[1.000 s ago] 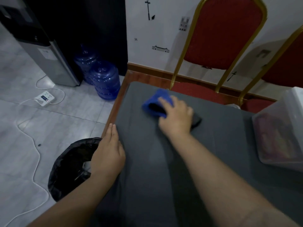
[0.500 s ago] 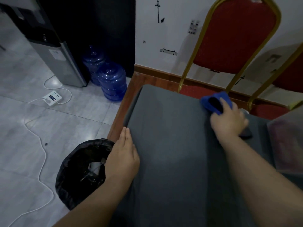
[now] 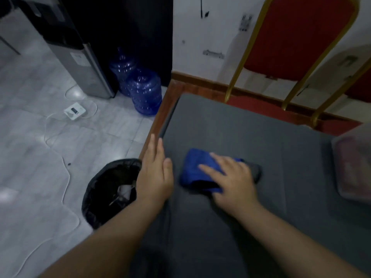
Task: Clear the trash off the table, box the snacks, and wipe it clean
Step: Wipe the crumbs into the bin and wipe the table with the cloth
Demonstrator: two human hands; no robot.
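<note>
Cloth [image 3: 197,170], blue w/ a dark grey part showing at its right end, is pressed flat onto the grey table cover [image 3: 230,127] by the right hand [image 3: 232,182]. Fingers are laid out fairly straight over the cloth, palm down; thumb side can't be made out, so whether the cloth is pinched underneath can't be told. Left hand [image 3: 155,173] is laid flat at the table's left edge, fingers straight and close together, nothing held, just beside the cloth but apart from it. Table's wooden rim [image 3: 160,115] is seen along the left side, beyond the cover.

Snack box [image 3: 353,163], a clear plastic tub w/ reddish contents, blurred, is set on the cover at the far right, well apart from the cloth; it's cut off by the frame edge. Whether its lid is on can't be told.

Trash bin [image 3: 109,189], lined w/ a black bag, is stood on the tiled floor [image 3: 40,153] just left of the table, below the left hand; some pale trash is seen inside.

Farther back on the floor: two blue water jugs [image 3: 145,92] side by side, next to a grey water dispenser [image 3: 80,63]; a white power strip [image 3: 74,110] w/ its cable trailed across the tiles. Behind the table, red chairs w/ gold frames [image 3: 297,35] are pushed up against the white wall.
</note>
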